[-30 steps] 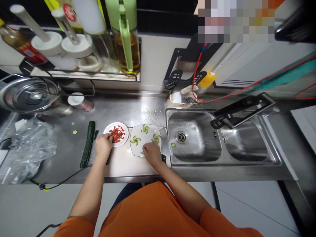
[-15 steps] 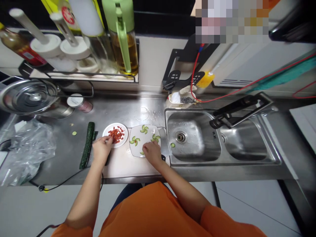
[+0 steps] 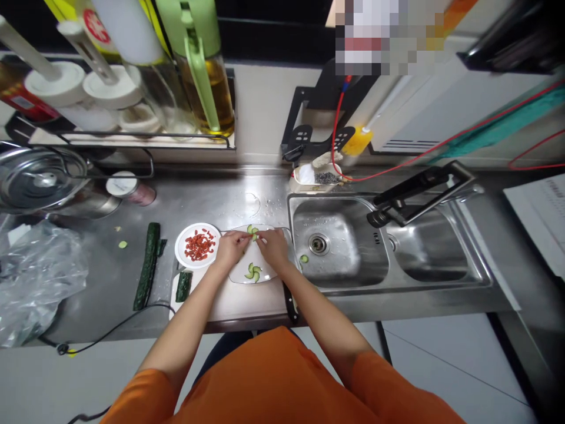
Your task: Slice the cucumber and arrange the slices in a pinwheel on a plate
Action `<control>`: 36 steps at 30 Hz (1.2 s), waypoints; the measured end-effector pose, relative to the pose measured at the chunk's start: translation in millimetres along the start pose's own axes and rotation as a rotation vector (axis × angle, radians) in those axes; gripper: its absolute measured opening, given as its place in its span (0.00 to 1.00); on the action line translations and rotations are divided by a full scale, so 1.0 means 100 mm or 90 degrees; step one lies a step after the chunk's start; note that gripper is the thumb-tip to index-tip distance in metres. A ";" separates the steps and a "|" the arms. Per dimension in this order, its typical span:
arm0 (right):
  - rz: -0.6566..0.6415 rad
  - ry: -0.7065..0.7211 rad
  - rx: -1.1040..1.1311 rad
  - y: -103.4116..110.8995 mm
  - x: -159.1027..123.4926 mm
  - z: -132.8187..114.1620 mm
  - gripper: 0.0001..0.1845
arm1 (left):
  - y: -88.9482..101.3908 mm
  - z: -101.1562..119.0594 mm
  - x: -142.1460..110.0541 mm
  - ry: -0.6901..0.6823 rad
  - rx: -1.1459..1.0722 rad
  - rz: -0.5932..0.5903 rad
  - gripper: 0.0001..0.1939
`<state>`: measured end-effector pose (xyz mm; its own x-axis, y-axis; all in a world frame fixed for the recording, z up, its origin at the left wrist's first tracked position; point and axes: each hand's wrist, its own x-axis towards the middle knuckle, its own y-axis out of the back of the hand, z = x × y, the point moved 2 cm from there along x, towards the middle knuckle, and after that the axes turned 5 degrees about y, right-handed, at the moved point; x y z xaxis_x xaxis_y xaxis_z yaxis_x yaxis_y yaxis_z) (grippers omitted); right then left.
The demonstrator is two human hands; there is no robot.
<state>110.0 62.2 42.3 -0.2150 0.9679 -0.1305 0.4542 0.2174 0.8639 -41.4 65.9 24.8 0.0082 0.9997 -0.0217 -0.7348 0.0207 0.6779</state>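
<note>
As we lean over the square plate (image 3: 241,274), both our hands meet near its twelve o'clock edge, at the upper cucumber fan (image 3: 253,230). The thumb and fingers of our left hand (image 3: 232,250) are pinched together, and those of our right hand (image 3: 272,248) are drawn together just beside them; whether either grasps a small bit is too small for us to tell. Another cucumber fan (image 3: 253,272) lies uncovered toward six o'clock on the plate, which rests on the cutting board (image 3: 251,306).

At nine o'clock from the plate, just beside our left hand, we have the round dish (image 3: 179,257) with red pieces (image 3: 199,245) scattered in it. A short cucumber chunk (image 3: 183,287) lies on the board at eight o'clock. Farther out toward nine o'clock are the long cucumber (image 3: 147,268), a small round slice (image 3: 122,244) and the plastic bag (image 3: 42,282); the jar (image 3: 131,188) is at ten. The sink (image 3: 344,265) is at three o'clock, and a black handle (image 3: 290,303) lies between four and five, near our right forearm.
</note>
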 end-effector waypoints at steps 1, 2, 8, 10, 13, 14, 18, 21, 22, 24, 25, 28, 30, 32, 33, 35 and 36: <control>-0.011 0.003 -0.003 -0.01 0.04 0.02 0.13 | -0.02 -0.01 0.02 -0.003 0.001 -0.004 0.07; -0.020 0.005 -0.003 -0.01 0.08 0.03 0.12 | -0.03 -0.03 0.04 -0.006 0.001 -0.009 0.07; -0.021 0.018 0.021 -0.07 0.21 0.07 0.10 | -0.08 -0.07 0.09 -0.026 0.003 -0.017 0.06; -0.015 0.021 0.026 -0.08 0.22 0.08 0.10 | -0.09 -0.07 0.10 -0.038 0.003 -0.021 0.06; -0.023 0.022 0.018 -0.09 0.22 0.11 0.09 | -0.10 -0.08 0.11 -0.039 0.003 -0.028 0.07; -0.027 0.018 0.011 -0.09 0.21 0.12 0.09 | -0.10 -0.08 0.11 -0.036 0.008 -0.028 0.07; -0.029 -0.007 -0.015 -0.10 0.21 0.17 0.10 | -0.13 -0.10 0.14 -0.040 0.049 -0.018 0.08; -0.025 -0.021 -0.016 -0.11 0.20 0.19 0.10 | -0.17 -0.10 0.15 -0.069 0.071 -0.043 0.08; -0.023 -0.022 -0.014 -0.11 0.20 0.19 0.10 | -0.18 -0.10 0.16 -0.076 0.077 -0.052 0.08; -0.017 -0.022 -0.008 -0.10 0.19 0.19 0.10 | -0.20 -0.10 0.17 -0.081 0.088 -0.060 0.09; -0.014 -0.022 -0.007 -0.10 0.19 0.19 0.10 | -0.20 -0.10 0.17 -0.080 0.093 -0.061 0.09; -0.010 -0.019 -0.010 -0.09 0.18 0.20 0.10 | -0.22 -0.12 0.17 -0.076 0.101 -0.059 0.10; -0.010 -0.017 -0.011 -0.09 0.17 0.20 0.10 | -0.23 -0.14 0.18 -0.074 0.105 -0.059 0.10; -0.013 -0.018 -0.012 -0.09 0.17 0.20 0.10 | -0.24 -0.15 0.18 -0.073 0.108 -0.058 0.10; -0.013 -0.020 -0.012 -0.09 0.16 0.20 0.10 | -0.24 -0.15 0.18 -0.075 0.109 -0.057 0.10; -0.016 -0.021 -0.012 -0.09 0.16 0.20 0.10 | -0.25 -0.16 0.18 -0.079 0.106 -0.056 0.10; -0.017 -0.021 -0.014 -0.09 0.16 0.19 0.10 | -0.25 -0.16 0.17 -0.080 0.104 -0.054 0.10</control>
<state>119.2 78.1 23.2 -0.1978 0.9655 -0.1695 0.4297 0.2408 0.8703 -33.6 82.6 -4.5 0.1576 0.9875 0.0008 -0.6084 0.0964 0.7878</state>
